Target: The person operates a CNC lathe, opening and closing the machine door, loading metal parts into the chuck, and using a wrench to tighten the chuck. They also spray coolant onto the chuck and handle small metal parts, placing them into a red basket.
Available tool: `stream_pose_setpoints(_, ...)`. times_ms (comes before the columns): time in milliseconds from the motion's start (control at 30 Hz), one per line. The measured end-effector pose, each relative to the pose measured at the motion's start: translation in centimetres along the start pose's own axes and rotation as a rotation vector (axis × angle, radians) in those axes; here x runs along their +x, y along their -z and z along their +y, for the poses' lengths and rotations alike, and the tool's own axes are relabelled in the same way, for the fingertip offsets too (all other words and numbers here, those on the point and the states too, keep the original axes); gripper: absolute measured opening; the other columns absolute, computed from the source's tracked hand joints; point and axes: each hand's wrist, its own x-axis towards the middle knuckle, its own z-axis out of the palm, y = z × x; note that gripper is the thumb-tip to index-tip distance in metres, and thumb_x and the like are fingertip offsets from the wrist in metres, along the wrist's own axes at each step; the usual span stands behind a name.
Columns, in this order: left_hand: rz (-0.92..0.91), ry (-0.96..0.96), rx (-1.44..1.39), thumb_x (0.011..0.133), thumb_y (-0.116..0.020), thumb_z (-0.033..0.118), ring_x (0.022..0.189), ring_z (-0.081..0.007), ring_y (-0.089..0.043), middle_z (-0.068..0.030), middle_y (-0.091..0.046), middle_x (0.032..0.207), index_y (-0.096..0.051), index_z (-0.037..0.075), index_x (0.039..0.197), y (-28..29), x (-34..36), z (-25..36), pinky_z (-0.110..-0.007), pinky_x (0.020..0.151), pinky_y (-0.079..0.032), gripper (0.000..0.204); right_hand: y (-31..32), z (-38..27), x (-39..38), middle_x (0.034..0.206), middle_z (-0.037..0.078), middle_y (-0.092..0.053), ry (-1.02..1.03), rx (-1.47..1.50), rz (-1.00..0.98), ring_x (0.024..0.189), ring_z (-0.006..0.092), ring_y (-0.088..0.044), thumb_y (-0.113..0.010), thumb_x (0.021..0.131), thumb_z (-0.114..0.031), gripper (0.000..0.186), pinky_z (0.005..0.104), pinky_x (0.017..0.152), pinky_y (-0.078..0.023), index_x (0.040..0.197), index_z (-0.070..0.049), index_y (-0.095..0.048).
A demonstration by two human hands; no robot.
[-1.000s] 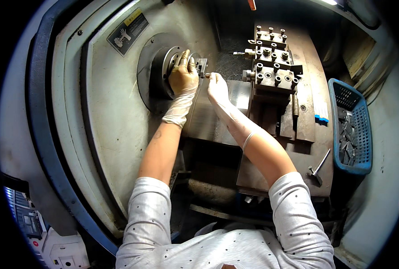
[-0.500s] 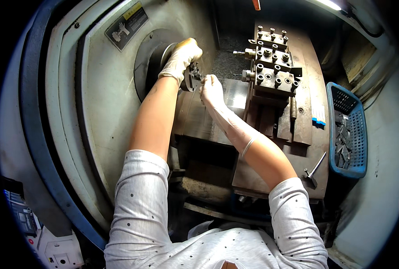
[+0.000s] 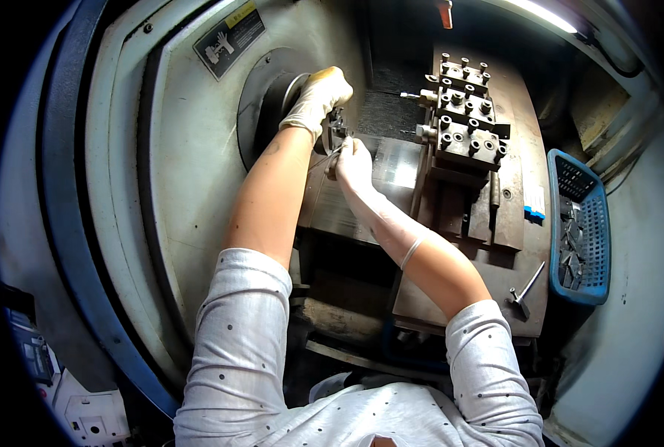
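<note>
My left hand (image 3: 319, 97), in a pale glove with yellowish fingertips, is closed over the upper edge of a lathe chuck (image 3: 290, 93). Most of the chuck is hidden behind that hand and wrist. Just below, my gloved right hand (image 3: 353, 162) pinches a thin metal rod (image 3: 323, 159), which slants down and left from the fingers. Its kind is too small to tell. Dark metal jaws or fixture parts (image 3: 336, 128) show between the two hands, on the chuck's front. Whether the rod touches them I cannot tell.
Tool blocks (image 3: 468, 141) with several upright bolts stand to the right on the slide, cutting tools pointing toward the chuck. Further right hangs a blue plastic basket (image 3: 609, 246) of flat metal pieces. A T-handled wrench (image 3: 526, 290) lies on the slide's near end.
The right hand has turned and dropped slightly against the chuck, and the thin rod now shows slanting below it. The left hand stays on the chuck. The whole view has shifted a little.
</note>
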Motion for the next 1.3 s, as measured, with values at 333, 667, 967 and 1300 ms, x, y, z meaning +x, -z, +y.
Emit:
stream_pose_setpoints(333, -0.039, 0.004, -0.003, 0.065, -0.050, 0.014, 0.080, -0.0309, -0.058, -0.0199, -0.058, 0.078, -0.062, 0.003, 0.079, -0.1, 0.3, -0.1, -0.034, 0.069, -0.045, 0.022, 3.1, -2.6, 0.1, 0.055, 0.005, -0.052, 0.150, -0.009, -0.095, 0.051, 0.0105, -0.050, -0.045, 0.084, -0.019, 0.024, 0.0247, 0.051, -0.039, 0.073, 0.001, -0.051)
stream_pose_setpoints(667, -0.118, 0.078, 0.021, 0.066, -0.049, 0.012, 0.083, -0.0295, -0.057, -0.0186, -0.057, 0.090, -0.058, 0.002, 0.091, 0.8, -0.2, 0.4, -0.034, 0.073, -0.043, 0.028, 3.8, -3.5, 0.1, 0.052, 0.004, -0.052, 0.055, -0.012, -0.205, 0.039, 0.0065, -0.041, -0.042, 0.084, -0.020, 0.023, 0.0205, 0.037, -0.031, 0.077, -0.001, -0.052)
stream_pose_setpoints(967, -0.043, 0.018, 0.022, 0.064, -0.049, 0.014, 0.078, -0.0322, -0.058, -0.0216, -0.058, 0.080, -0.061, 0.002, 0.081, 0.2, 0.0, -0.5, -0.035, 0.068, -0.045, 0.024, 4.1, -6.4, 0.1, 0.051, 0.008, -0.051, -0.158, 0.009, -0.361, 0.035, 0.0108, -0.040, -0.035, 0.086, -0.018, 0.025, 0.0243, 0.033, -0.035, 0.076, 0.001, -0.048)
stream_pose_setpoints(1300, -0.028, 0.034, -0.022, 0.065, -0.049, 0.014, 0.080, -0.0322, -0.058, -0.0213, -0.058, 0.081, -0.061, 0.002, 0.082, 0.0, -0.1, 0.3, -0.034, 0.070, -0.045, 0.024, 3.0, -4.4, 1.0, 0.051, 0.011, -0.051, -0.086, -0.115, -0.197, 0.043, 0.0171, -0.052, -0.040, 0.084, -0.022, 0.028, 0.0302, 0.043, -0.041, 0.073, 0.002, -0.050)
